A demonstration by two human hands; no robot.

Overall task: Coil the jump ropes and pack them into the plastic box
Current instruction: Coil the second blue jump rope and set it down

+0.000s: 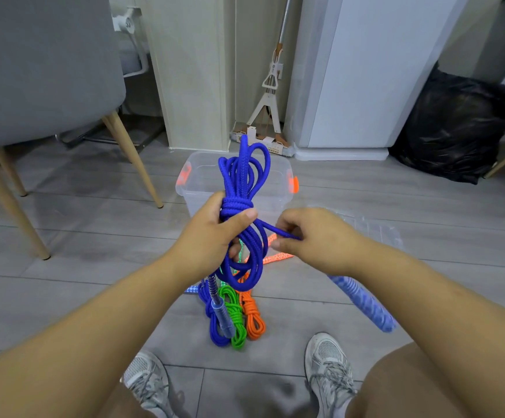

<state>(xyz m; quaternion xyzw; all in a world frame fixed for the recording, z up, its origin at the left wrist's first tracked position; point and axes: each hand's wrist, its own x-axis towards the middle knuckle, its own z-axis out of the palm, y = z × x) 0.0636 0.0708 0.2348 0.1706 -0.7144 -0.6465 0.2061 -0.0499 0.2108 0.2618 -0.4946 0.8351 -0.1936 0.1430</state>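
The blue jump rope is held up in the air in front of the person, above the floor and on the near side of the plastic box. The box stands open, and I cannot tell for sure whether anything lies in it. The left hand grasps the bundle at its waist, with the thumb pressed just under the tight turns wrapped around the loops. The right hand pinches the free strand between thumb and fingers, and this strand runs out to the right. The rope is a braided cord, soft and light in my judgement, and it seems to bend without resistance, so the loops above and below the waist would flop open if the grip loosens. The weight is probably in the two handles: one handle hangs below the left hand, and the other handle hangs under the right forearm (both will likely swing when the bundle moves). For this reason the best place to hold is the wrapped waist, where the cord is dense and firm, not the loose loops. The braid looks rough enough not to slip. Three finished coils, the blue coil, the green coil and the orange coil, lie side by side on the floor near the feet.
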